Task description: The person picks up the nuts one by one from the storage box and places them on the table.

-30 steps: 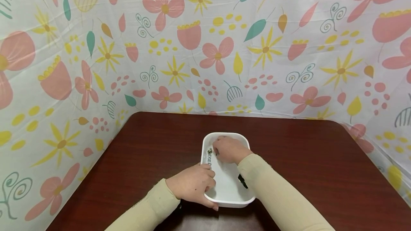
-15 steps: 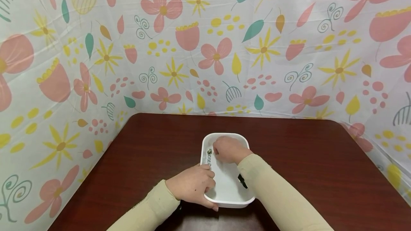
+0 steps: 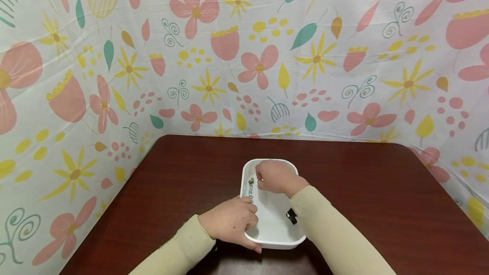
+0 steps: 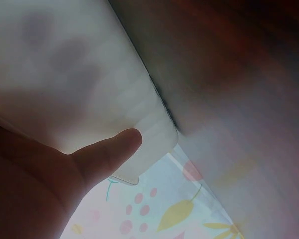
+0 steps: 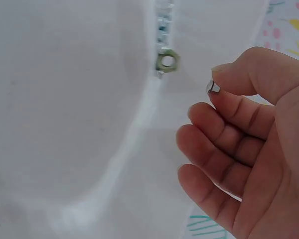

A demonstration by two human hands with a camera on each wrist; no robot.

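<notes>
A white plastic tray [image 3: 272, 224] stands on the table. My left hand [image 3: 231, 222] grips its left rim, fingers over the edge and inside; the thumb [image 4: 112, 153] lies along the outer wall. Over the tray's far end is my right hand [image 3: 278, 178], whose thumb and index finger pinch a small silvery metal piece [image 5: 213, 88], probably a nut. The other fingers are loosely bent. Along the tray's left inner side runs a row of small silvery nuts [image 3: 250, 191], partly hidden by my left fingers. At its far end sits a larger brass-coloured hex nut [image 5: 168, 60].
The tray rests on a dark reddish-brown table [image 3: 198, 169]. A white cloth [image 3: 259, 109] with printed flowers hangs behind the table and along its left side. A black wrist piece [image 3: 292, 216] shows under my right sleeve.
My right hand has shifted slightly to the right over the tray, and more of the black wrist piece shows. My left hand keeps its hold on the rim. The row looks the same.
</notes>
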